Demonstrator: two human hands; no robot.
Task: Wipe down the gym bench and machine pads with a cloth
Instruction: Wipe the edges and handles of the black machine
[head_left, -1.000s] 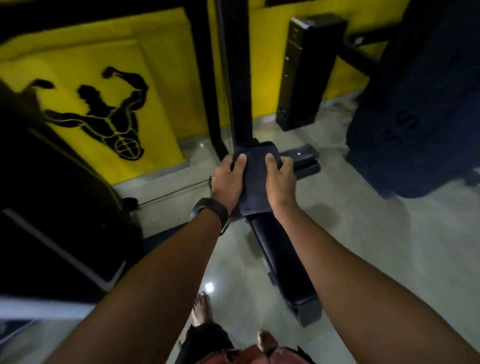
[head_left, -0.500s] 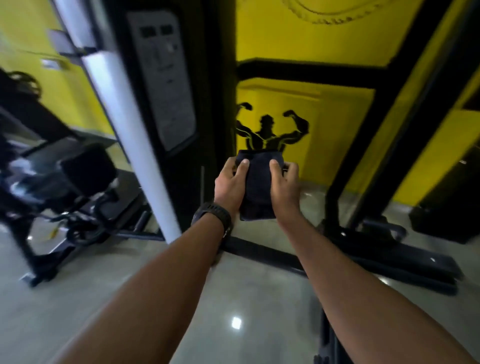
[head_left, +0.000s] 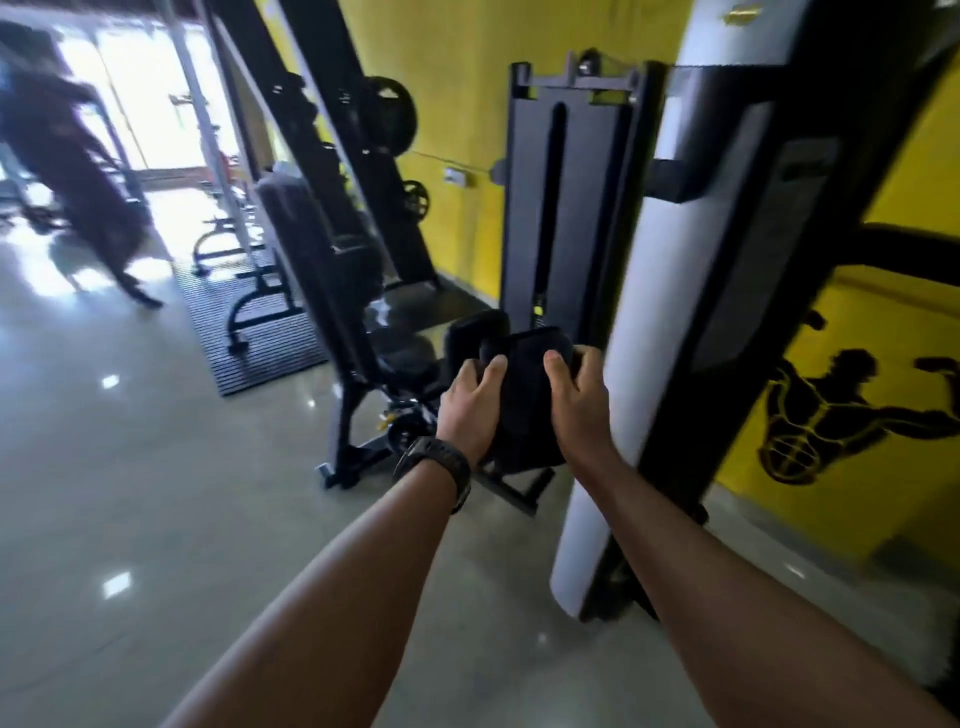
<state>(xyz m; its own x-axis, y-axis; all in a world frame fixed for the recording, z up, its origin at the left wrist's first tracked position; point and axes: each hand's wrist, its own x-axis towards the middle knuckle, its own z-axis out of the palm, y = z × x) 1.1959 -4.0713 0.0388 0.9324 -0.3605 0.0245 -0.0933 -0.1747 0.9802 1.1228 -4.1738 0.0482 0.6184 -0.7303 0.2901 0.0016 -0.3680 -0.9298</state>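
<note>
The glossy pale tiled floor (head_left: 130, 493) gives free room to the left. A tall white-and-black machine column (head_left: 639, 312) stands just right of the arms, with a black weight-stack tower (head_left: 561, 208) behind it. A black padded seat machine (head_left: 322, 270) is ahead on the left. The dark folded cloth (head_left: 524, 395) is held up in the air, the left hand (head_left: 470, 410) and the right hand (head_left: 579, 400) each gripping a side, thumbs on its front.

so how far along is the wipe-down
Done: no pad in view shows as wiped, so that cannot be told. In hand: the left hand and right hand both grip the folded cloth, held up and not pressed on any pad. Left: the back pad and seat ahead are not yet being wiped.
</note>
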